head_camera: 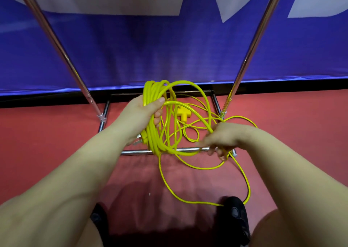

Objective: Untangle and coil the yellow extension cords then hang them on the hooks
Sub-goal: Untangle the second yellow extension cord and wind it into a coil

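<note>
My left hand (140, 115) grips a thick coil of yellow extension cord (153, 115) made of several loops, held upright above the floor. To its right my right hand (223, 138) is closed around one loose strand that arcs up and over from the coil. More slack cord (243, 173) lies in tangled loops on the red floor, reaching my right shoe. A yellow socket block (183, 113) rests on the floor behind the loops. No hooks are in view.
A chrome rack stands ahead: two slanted poles (56, 45) (254, 45) rise from a rectangular base frame (169, 151) on the red floor. A blue and white banner (160, 49) hangs behind it. My black shoes (234, 214) are at the bottom edge.
</note>
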`<state>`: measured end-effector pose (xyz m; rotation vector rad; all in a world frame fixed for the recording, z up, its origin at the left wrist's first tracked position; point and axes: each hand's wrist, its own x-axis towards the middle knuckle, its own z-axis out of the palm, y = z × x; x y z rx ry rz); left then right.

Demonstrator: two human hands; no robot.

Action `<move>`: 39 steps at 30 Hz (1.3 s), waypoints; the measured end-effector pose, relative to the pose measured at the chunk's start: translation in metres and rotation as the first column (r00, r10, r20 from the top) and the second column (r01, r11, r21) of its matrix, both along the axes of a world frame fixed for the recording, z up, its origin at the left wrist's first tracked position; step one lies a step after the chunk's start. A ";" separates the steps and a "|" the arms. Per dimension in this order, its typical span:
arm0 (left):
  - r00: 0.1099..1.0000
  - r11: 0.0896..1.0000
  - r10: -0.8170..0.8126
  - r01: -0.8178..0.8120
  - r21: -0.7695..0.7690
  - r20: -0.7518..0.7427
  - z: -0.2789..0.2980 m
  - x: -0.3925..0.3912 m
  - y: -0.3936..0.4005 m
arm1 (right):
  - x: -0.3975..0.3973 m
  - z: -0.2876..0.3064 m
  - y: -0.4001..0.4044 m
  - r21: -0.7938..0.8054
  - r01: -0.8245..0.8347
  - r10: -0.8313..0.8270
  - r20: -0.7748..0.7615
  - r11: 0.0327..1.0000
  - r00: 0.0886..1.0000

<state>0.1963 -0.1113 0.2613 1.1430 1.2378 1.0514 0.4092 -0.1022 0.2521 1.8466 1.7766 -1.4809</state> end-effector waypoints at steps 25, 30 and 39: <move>0.393 0.855 -0.296 0.515 0.058 0.870 0.039 -0.026 0.001 | -0.031 -0.033 0.024 -0.552 0.550 -0.769 -0.550 0.627 0.325; 0.452 0.882 -0.296 0.467 0.059 0.842 0.042 -0.035 0.001 | -0.034 -0.030 0.024 -0.565 0.550 -0.772 -0.573 0.615 0.275; 0.656 0.954 -0.164 0.295 -0.050 0.737 0.040 -0.036 0.008 | -0.026 -0.015 0.025 -0.501 0.682 -0.767 -0.627 0.533 0.138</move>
